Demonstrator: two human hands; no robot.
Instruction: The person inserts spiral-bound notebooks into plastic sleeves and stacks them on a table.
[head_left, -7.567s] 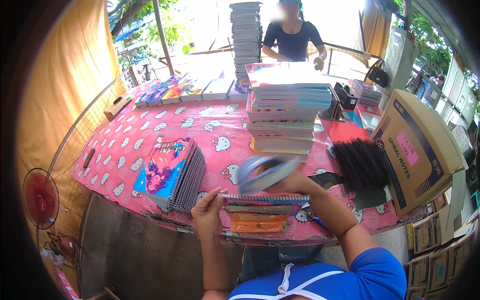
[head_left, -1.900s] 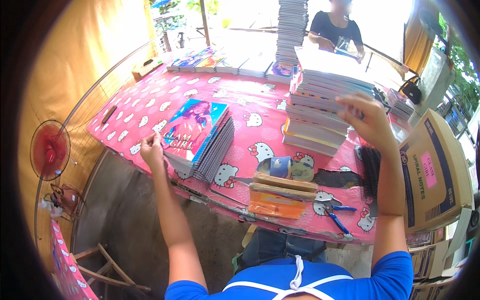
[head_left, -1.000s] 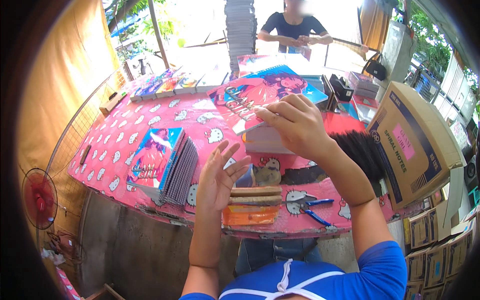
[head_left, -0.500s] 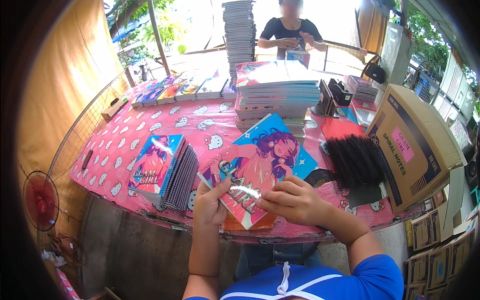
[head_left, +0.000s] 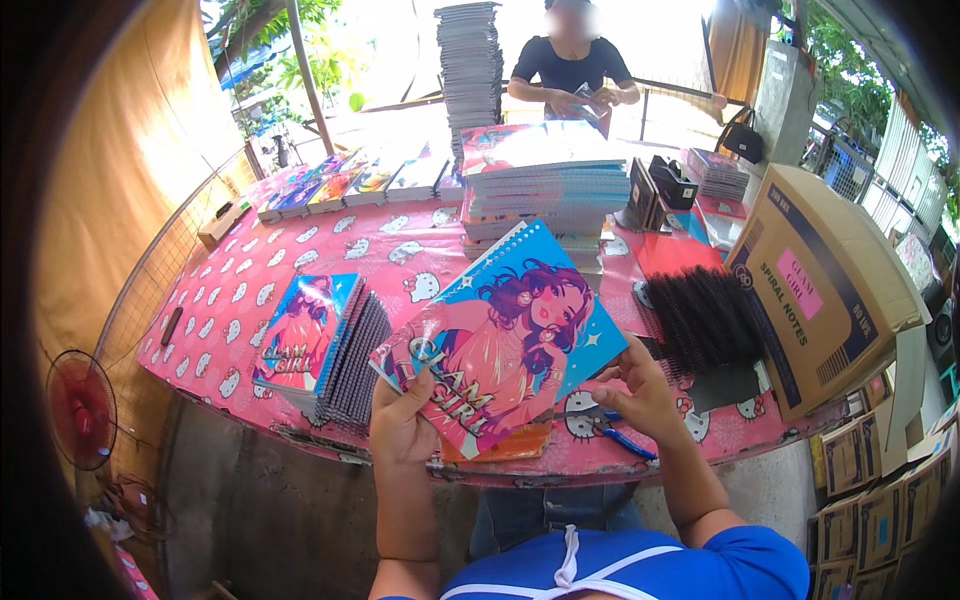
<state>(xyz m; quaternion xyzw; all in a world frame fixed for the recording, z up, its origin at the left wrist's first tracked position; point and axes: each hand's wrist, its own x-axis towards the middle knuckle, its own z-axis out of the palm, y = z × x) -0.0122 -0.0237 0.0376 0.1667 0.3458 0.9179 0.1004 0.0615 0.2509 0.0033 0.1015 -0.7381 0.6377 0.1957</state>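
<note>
My left hand [head_left: 405, 415] grips an unbound notebook [head_left: 520, 340] by its lower left side, thumb on the cover. The cover is blue and pink with a drawn figure, and punched holes run along its upper left edge. At the notebook's right corner is my right hand [head_left: 640, 395], its thumb and fingers apart; any contact there is hard to make out. Blue-handled pliers [head_left: 625, 438] lie on the table just beneath that hand. An orange flat item [head_left: 510, 442] shows partly under the notebook.
Spiral-bound notebooks [head_left: 315, 335] are stacked at left on the pink table cover [head_left: 225, 315]. Black spiral coils [head_left: 705, 320] lie at right by a cardboard box [head_left: 825, 290]. A tall notebook pile [head_left: 545, 195] stands ahead; beyond it, another person [head_left: 572, 70] handles something. A red fan [head_left: 82, 408] is at left.
My right hand has moved from the notebook's lower front to its right corner, uncovering the pliers. The notebook has turned slightly and shifted left. The other person's hands have lowered.
</note>
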